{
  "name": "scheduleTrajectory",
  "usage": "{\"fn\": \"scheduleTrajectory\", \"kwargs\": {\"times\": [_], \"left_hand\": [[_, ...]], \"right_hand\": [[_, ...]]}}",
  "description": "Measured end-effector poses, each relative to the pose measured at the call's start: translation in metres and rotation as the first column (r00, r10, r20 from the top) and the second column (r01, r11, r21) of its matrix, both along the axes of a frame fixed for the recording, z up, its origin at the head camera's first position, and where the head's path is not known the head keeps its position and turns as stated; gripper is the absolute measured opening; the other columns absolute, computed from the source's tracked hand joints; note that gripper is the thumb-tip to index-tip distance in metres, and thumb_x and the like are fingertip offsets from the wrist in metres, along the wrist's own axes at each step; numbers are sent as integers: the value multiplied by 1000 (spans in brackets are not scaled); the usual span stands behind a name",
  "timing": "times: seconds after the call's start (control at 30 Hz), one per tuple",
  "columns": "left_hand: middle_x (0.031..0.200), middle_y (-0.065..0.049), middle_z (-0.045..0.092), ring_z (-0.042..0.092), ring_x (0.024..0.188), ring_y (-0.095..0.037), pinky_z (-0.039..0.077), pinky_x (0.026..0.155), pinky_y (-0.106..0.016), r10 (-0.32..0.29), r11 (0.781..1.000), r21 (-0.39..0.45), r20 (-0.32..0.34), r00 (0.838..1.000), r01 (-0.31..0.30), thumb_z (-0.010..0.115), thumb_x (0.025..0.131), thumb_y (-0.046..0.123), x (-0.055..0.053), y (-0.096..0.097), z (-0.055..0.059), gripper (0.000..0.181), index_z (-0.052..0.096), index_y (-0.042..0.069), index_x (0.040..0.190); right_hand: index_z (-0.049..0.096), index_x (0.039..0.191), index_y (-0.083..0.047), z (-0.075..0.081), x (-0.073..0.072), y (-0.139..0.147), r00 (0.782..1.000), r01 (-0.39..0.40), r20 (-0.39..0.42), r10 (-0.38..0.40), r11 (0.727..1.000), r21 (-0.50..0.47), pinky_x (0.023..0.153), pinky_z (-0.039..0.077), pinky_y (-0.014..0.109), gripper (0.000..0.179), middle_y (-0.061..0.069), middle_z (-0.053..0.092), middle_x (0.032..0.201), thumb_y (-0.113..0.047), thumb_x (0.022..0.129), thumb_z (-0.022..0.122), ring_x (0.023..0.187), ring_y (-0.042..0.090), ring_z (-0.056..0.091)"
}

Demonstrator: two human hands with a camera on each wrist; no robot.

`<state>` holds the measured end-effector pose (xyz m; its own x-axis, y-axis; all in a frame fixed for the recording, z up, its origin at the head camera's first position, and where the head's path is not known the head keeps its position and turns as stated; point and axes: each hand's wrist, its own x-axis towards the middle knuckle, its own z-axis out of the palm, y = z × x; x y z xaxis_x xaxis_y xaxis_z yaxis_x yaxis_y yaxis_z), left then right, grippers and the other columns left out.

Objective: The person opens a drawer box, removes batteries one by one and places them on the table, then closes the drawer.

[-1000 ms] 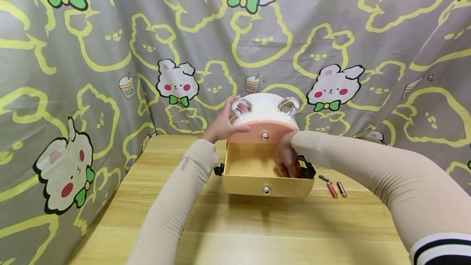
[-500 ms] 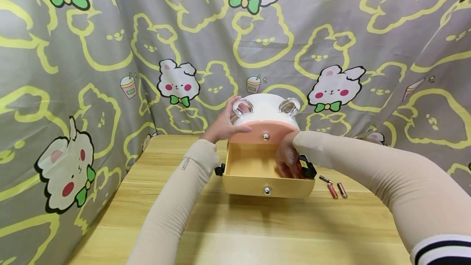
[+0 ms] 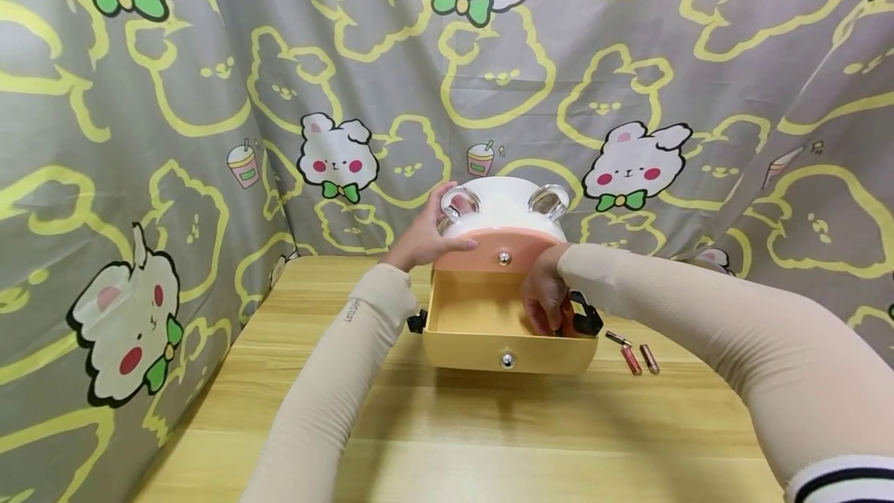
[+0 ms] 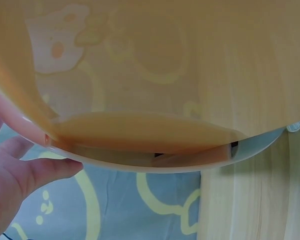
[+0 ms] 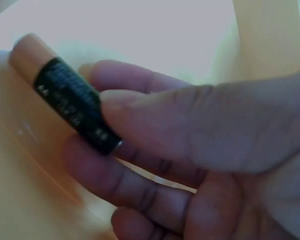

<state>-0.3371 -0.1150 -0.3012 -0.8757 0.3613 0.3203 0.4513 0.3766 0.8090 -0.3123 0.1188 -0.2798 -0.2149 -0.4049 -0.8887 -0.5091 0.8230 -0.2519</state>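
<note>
A small storage box [image 3: 499, 204] with a white top, two clear ear-shaped loops and a closed pink drawer [image 3: 482, 251] stands on the table. Its yellow lower drawer [image 3: 468, 352] is pulled out. My left hand [image 3: 422, 237] grips the box's left side at the pink drawer, thumb across the front and fingers behind. Inside the yellow drawer, at its right end, is my right hand [image 3: 545, 293]. Thumb and fingers pinch an AA battery [image 5: 65, 95], dark with a copper-coloured end, tilted close over the drawer's floor in the right wrist view.
Two reddish batteries [image 3: 631, 360] and a dark one [image 3: 618, 338] lie on the wooden table [image 3: 531, 441], right of the drawer. Black brackets [image 3: 417, 322] stick out at both drawer sides. A patterned grey curtain [image 3: 405, 84] hangs behind and to the sides.
My right hand has shifted slightly within the right end of the yellow drawer, its fingers turning a little. My left hand and the box stay where they were.
</note>
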Motion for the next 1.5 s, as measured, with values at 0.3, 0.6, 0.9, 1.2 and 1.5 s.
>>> {"fn": "scheduleTrajectory", "kwargs": {"times": [0.3, 0.6, 0.9, 1.2, 1.5], "left_hand": [[150, -9, 35, 34, 137, -33, 29, 108, -49, 14, 1000, -9, 9, 1000, -14, 89, 68, 31, 2, 0, 1, 110, 18, 32, 152], [151, -10, 33, 34, 137, -34, 30, 108, -48, 9, 1000, -5, 0, 1000, -9, 90, 67, 31, 1, 2, 2, 111, 18, 35, 151], [154, -9, 29, 32, 138, -35, 27, 110, -48, 9, 1000, -3, 6, 1000, -9, 89, 69, 29, 4, 2, 3, 110, 17, 29, 152], [153, -7, 32, 31, 138, -33, 24, 111, -48, 2, 1000, 2, 15, 1000, -2, 89, 69, 28, 4, 5, -1, 110, 16, 29, 153], [151, -5, 34, 32, 137, -33, 24, 111, -50, -1, 1000, 4, 3, 1000, 1, 88, 71, 26, 4, 4, -1, 110, 14, 30, 152]], "right_hand": [[76, 89, -22, 7, 14, 4, 985, 73, -157, -77, 997, -32, 50, 38, 20, 32, 0, 53, 65, 0, 88, 52, 59, 13, 46], [74, 93, -21, 13, 23, 5, 954, 104, -276, -119, 992, -67, 48, 36, 22, 23, 0, 56, 66, -6, 90, 57, 58, 12, 47], [71, 97, -20, 9, 21, 6, 946, 125, -290, -147, 988, -91, 47, 37, 23, 18, 2, 59, 67, -9, 94, 56, 57, 11, 50], [74, 94, -18, 4, 20, 14, 945, 182, -241, -219, 969, -169, 46, 36, 21, 38, 4, 59, 69, 5, 89, 44, 53, 10, 49], [72, 91, -3, 6, 23, 23, 938, 159, -256, -233, 947, -281, 53, 43, 21, 25, 5, 64, 74, 4, 89, 47, 60, 12, 57]]}}
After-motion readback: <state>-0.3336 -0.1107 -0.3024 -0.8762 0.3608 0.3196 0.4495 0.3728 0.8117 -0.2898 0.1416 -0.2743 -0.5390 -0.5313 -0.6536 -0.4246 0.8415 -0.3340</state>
